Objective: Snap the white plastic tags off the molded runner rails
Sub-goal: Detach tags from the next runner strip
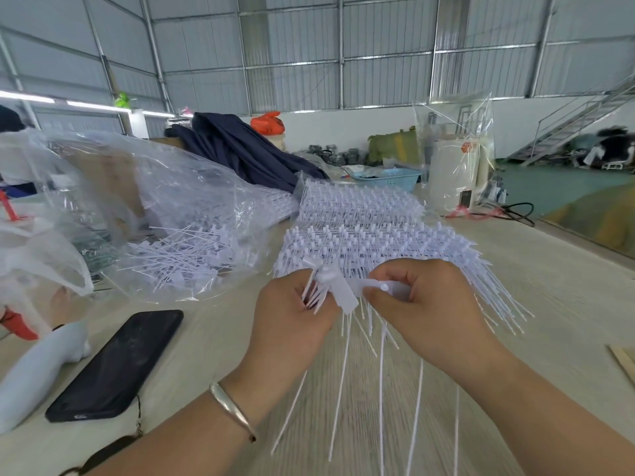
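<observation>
We are gripping loose tags (318, 293) in our left hand (292, 316) while our right hand (417, 304) is pinching a tag (372, 288) still on its rail, probably needing a sharp twist next.

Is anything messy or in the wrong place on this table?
A black smartphone lies at a slant on the wooden table, close to the work. Loose white plastic tags sit jumbled in the clear plastic bag, unlike the neat stacked white runner rails. Nothing looks broken.
</observation>
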Motion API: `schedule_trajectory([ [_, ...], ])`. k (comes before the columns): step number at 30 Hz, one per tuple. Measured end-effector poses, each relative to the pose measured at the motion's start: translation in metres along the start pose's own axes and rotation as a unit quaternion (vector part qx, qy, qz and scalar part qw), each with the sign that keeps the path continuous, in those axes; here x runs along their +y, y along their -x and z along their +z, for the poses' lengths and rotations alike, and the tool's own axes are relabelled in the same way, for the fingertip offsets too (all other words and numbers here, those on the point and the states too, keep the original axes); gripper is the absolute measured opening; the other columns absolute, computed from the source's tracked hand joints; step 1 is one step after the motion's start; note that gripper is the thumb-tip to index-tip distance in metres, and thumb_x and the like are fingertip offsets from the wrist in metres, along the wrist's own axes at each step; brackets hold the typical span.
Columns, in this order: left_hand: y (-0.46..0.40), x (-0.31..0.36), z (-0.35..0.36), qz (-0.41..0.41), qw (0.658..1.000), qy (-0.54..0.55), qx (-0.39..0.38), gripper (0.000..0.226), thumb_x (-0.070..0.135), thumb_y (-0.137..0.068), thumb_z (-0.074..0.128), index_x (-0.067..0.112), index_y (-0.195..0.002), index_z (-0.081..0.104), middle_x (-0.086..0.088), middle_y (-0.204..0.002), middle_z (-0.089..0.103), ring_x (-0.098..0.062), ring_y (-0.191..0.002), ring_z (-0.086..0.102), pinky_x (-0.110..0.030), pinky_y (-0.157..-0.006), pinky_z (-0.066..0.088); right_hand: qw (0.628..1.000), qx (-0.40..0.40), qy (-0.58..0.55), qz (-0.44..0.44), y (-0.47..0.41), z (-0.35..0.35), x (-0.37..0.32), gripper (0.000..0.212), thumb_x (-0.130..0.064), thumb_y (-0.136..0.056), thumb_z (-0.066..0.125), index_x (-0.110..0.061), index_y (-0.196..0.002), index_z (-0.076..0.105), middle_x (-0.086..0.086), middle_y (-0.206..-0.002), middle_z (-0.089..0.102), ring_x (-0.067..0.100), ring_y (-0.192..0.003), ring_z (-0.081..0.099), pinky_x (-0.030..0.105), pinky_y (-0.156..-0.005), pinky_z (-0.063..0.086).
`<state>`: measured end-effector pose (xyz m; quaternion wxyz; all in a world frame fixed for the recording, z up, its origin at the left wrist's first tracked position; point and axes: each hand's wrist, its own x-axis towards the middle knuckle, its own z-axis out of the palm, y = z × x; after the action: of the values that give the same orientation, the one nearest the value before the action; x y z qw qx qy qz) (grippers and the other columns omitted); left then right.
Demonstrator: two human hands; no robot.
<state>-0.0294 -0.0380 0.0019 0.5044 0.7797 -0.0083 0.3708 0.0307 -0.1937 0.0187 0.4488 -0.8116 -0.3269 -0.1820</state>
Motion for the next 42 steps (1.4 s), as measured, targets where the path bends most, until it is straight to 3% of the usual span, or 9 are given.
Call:
schedule_trajectory([
  [2, 0.001, 0.001, 0.001, 0.007, 1.000, 0.008, 0.007, 0.045, 0.019, -0.087, 0.069, 0.006, -0.049, 0.047, 0.002, -0.044, 0.040, -0.007, -0.042, 0.035, -0.015, -0.043, 0.026, 1.000, 0.006, -0.016, 0.005, 0.002, 0.003, -0.002, 0.017, -0.019, -0.084, 0.067, -0.024, -0.068, 0.069, -0.011, -0.042, 0.047, 0.008, -0.041, 0.042, 0.023, -0.047, 0.032],
  [7, -0.002, -0.002, -0.003, 0.000, 1.000, 0.003, -0.025, 0.046, 0.017, -0.086, 0.070, 0.015, -0.045, 0.049, 0.004, -0.041, 0.045, -0.001, -0.038, 0.039, -0.009, -0.043, 0.032, 0.995, -0.016, -0.089, 0.029, 0.000, 0.004, 0.001, 0.021, -0.019, -0.087, 0.066, -0.021, -0.067, 0.067, -0.010, -0.044, 0.043, 0.006, -0.042, 0.037, 0.021, -0.048, 0.027],
  [11, -0.007, -0.005, -0.007, -0.032, 0.998, 0.009, -0.045, 0.044, 0.025, -0.086, 0.070, 0.018, -0.047, 0.051, 0.004, -0.044, 0.048, -0.006, -0.040, 0.043, -0.012, -0.046, 0.036, 0.996, -0.026, -0.081, 0.023, -0.002, 0.004, 0.005, 0.026, -0.018, -0.090, 0.063, -0.023, -0.065, 0.060, -0.010, -0.045, 0.041, 0.005, -0.044, 0.035, 0.024, -0.050, 0.025],
  [17, -0.009, -0.005, -0.006, -0.144, 0.955, 0.219, -0.138, 0.030, 0.030, -0.084, 0.069, 0.023, -0.055, 0.063, 0.007, -0.048, 0.041, -0.006, -0.041, 0.029, -0.016, -0.041, 0.025, 0.988, -0.062, -0.140, 0.009, -0.004, 0.000, 0.004, 0.028, -0.010, -0.095, 0.054, -0.019, -0.068, 0.056, -0.005, -0.055, 0.037, 0.007, -0.051, 0.032, 0.018, -0.049, 0.026],
  [20, -0.010, -0.003, -0.006, -0.167, 0.925, 0.281, -0.195, 0.020, 0.032, -0.083, 0.063, 0.020, -0.070, 0.072, 0.007, -0.050, 0.035, -0.007, -0.044, 0.020, -0.015, -0.038, 0.022, 0.980, -0.079, -0.185, 0.004, -0.006, -0.004, 0.003, 0.026, -0.012, -0.095, 0.054, -0.011, -0.069, 0.057, 0.002, -0.059, 0.037, 0.011, -0.055, 0.032, 0.018, -0.050, 0.025],
  [23, -0.010, -0.004, -0.006, -0.163, 0.923, 0.275, -0.212, 0.021, 0.032, -0.082, 0.060, 0.018, -0.074, 0.074, 0.007, -0.050, 0.031, -0.007, -0.043, 0.020, -0.015, -0.038, 0.021, 0.974, -0.086, -0.208, 0.011, -0.008, -0.008, 0.006, 0.024, -0.016, -0.091, 0.059, -0.003, -0.070, 0.061, 0.002, -0.059, 0.040, 0.012, -0.057, 0.033, 0.019, -0.053, 0.027],
  [27, -0.009, -0.003, -0.006, -0.162, 0.929, 0.251, -0.219, 0.024, 0.033, -0.080, 0.060, 0.016, -0.073, 0.076, 0.008, -0.048, 0.030, -0.005, -0.040, 0.022, -0.015, -0.038, 0.021, 0.970, -0.085, -0.225, 0.031, -0.010, -0.010, 0.009, 0.022, -0.018, -0.087, 0.064, -0.009, -0.067, 0.066, -0.001, -0.059, 0.045, 0.015, -0.060, 0.037, 0.027, -0.061, 0.031],
  [31, -0.009, -0.002, -0.007, -0.151, 0.940, 0.213, -0.219, 0.025, 0.036, -0.079, 0.060, 0.018, -0.072, 0.076, 0.009, -0.048, 0.030, -0.005, -0.040, 0.024, -0.015, -0.040, 0.022, 0.965, -0.094, -0.244, 0.029, -0.010, -0.012, 0.007, 0.023, -0.028, -0.078, 0.066, -0.011, -0.063, 0.066, 0.001, -0.058, 0.046, 0.015, -0.058, 0.037, 0.025, -0.058, 0.031],
  [42, -0.007, 0.000, -0.009, -0.144, 0.952, 0.165, -0.215, 0.025, 0.039, -0.077, 0.060, 0.021, -0.070, 0.075, 0.010, -0.049, 0.031, -0.003, -0.040, 0.027, -0.015, -0.042, 0.023, 0.960, -0.121, -0.250, 0.047, -0.009, -0.017, 0.005, 0.031, -0.037, -0.070, 0.067, -0.006, -0.065, 0.068, 0.018, -0.064, 0.045, 0.024, -0.062, 0.034, 0.035, -0.061, 0.027],
])
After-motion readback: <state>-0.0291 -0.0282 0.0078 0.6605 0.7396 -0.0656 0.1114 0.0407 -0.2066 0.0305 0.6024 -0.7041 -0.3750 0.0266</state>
